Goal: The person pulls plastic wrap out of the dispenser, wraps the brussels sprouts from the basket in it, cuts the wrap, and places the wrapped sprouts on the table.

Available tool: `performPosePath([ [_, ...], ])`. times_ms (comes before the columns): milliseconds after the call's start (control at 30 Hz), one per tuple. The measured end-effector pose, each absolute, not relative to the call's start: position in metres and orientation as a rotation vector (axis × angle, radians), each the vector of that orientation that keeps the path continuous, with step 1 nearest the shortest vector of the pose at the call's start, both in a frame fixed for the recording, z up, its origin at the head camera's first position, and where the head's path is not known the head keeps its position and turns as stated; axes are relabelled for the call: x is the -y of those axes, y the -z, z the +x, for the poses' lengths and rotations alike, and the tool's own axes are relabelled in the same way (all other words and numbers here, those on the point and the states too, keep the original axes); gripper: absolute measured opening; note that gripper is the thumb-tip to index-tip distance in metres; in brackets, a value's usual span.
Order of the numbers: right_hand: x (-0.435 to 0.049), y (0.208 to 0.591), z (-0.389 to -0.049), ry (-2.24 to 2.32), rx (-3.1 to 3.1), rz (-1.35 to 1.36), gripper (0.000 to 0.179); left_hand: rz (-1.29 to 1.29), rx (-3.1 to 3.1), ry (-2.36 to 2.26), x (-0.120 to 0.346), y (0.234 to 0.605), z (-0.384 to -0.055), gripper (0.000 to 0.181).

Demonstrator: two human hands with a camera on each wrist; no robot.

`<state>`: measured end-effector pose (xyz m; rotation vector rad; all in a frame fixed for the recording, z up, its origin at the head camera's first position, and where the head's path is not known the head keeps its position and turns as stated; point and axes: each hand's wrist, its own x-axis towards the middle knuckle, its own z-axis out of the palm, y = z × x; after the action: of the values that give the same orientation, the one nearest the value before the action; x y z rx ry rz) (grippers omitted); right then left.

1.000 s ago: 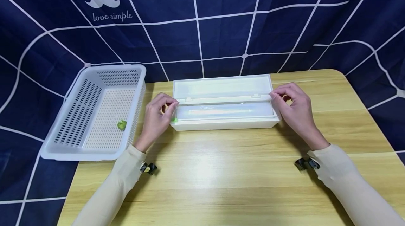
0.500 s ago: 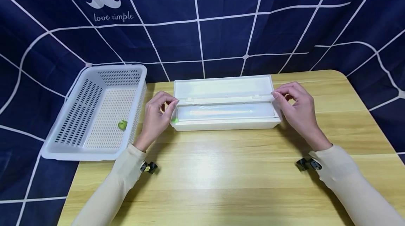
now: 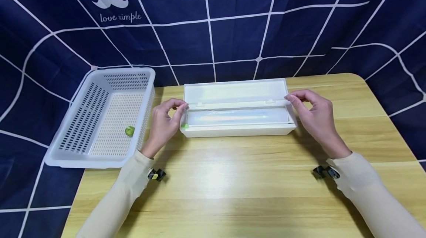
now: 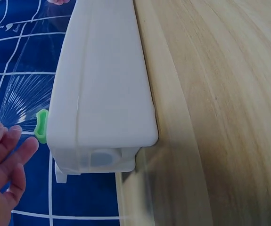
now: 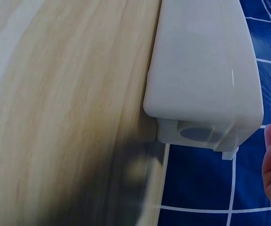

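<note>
A white cling film dispenser [image 3: 237, 131] lies on the table with its lid [image 3: 235, 91] raised at the back and a roll [image 3: 237, 116] inside. A sheet of clear cling film [image 4: 27, 96] stretches between the hands. My left hand [image 3: 164, 121] pinches its corner at the dispenser's left end, where creases fan out from the fingertips in the left wrist view. At the right end my right hand [image 3: 314, 119] pinches the other corner; creases show there too in the right wrist view. A green slide cutter [image 4: 41, 126] sits at the dispenser's left end.
Left of the dispenser stands a white perforated basket [image 3: 144, 117] with a small green round item [image 3: 129, 131] in it. Wooden table [image 3: 233, 186] extends toward me. A dark blue cloth with white lines [image 3: 233, 42] hangs behind.
My right hand has shifted very slightly to the right, still pinching the film. The left hand and the dispenser stay almost where they were.
</note>
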<state>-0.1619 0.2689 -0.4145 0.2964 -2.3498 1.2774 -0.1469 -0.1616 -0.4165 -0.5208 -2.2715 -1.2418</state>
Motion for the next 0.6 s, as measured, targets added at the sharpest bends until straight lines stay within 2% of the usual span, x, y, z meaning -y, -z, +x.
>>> performPosePath([
  [600, -0.2633, 0.4057, -0.1572, -1.483, 2.250, 0.462, 0.011, -0.600, 2.186, 1.612, 0.1591, 0.4085, -0.1375, 0.006],
])
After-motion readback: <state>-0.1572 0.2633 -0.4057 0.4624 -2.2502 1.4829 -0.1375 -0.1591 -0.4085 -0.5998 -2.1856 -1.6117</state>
